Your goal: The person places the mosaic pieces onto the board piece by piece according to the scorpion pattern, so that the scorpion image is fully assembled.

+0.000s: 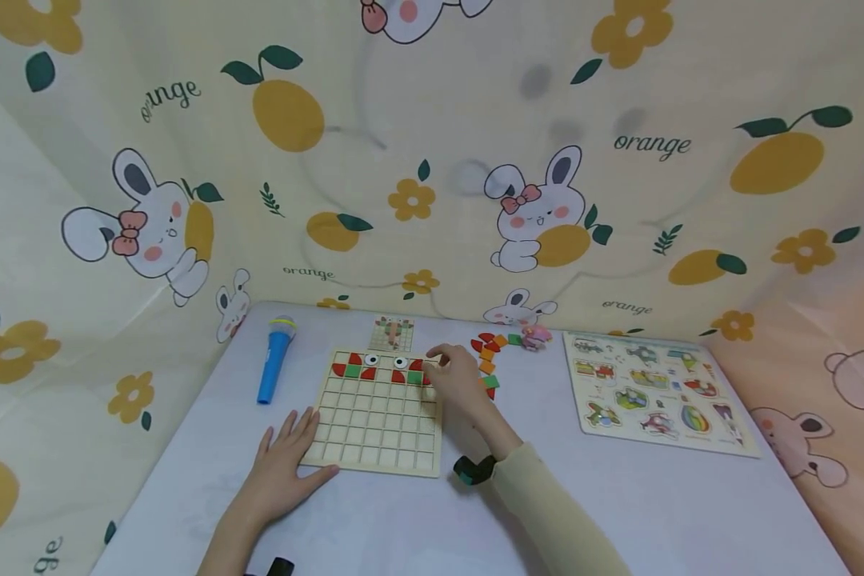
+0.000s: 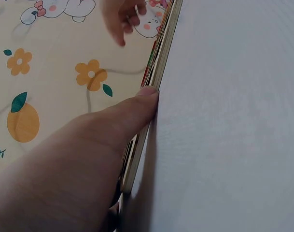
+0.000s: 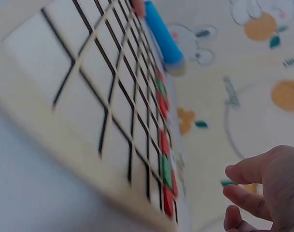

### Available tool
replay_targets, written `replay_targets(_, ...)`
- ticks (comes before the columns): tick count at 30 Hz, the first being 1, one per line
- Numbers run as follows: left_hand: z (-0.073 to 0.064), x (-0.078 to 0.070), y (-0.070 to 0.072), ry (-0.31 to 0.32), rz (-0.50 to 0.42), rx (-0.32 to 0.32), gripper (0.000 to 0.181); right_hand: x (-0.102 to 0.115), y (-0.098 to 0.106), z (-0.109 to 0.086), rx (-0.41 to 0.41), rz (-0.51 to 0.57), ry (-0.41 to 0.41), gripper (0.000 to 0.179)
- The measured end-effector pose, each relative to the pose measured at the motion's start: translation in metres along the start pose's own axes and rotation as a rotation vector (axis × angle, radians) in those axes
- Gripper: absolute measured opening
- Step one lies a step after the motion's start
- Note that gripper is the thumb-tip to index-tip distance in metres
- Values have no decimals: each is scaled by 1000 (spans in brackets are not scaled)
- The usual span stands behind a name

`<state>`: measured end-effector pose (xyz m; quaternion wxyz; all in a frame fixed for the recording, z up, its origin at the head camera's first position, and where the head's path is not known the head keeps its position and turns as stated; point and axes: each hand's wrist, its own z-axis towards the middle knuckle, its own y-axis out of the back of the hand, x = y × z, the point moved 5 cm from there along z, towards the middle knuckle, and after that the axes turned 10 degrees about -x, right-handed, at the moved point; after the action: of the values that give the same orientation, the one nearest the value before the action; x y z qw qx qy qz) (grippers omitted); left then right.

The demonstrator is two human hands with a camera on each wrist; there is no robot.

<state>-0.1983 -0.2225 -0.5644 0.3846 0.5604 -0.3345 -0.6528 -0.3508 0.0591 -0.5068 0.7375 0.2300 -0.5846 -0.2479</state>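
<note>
A wooden grid board (image 1: 374, 424) lies on the table, with red quarter-round pieces (image 1: 339, 370), green squares (image 1: 353, 371) and two white eye pieces (image 1: 400, 362) in its far rows. My left hand (image 1: 282, 464) rests spread at the board's near left corner. Its thumb (image 2: 147, 92) touches the board's edge in the left wrist view. Over the far right corner hovers my right hand (image 1: 457, 380), fingers loosely bent. In the right wrist view, thumb and index finger (image 3: 245, 198) stand apart with no piece visible in their grip. A small pattern card (image 1: 392, 334) lies behind the board.
Loose red, orange and green pieces (image 1: 487, 367) lie right of the board, beside a small pink toy (image 1: 535, 337). A blue toy microphone (image 1: 277, 360) lies at left. A picture puzzle board (image 1: 655, 396) lies at right. Patterned cloth (image 1: 432, 160) hangs behind the table.
</note>
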Motion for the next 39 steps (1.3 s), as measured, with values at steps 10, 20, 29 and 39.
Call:
replay_targets(10,1,1,-1,7,-4,8,105,-50,51,-9,-117,-4,-54,27)
replay_targets(20,0,5,-3,13,-14,12,106,-105,73,-15,-121,45,-141,32)
replay_targets(29,-1,5,-3,1,-20,-9,105,-124,70,-25,-41,2,-115,40)
replay_targets(39,0,3,-3,1,-20,3,105,-120,67,-28,-31,-143,19,34)
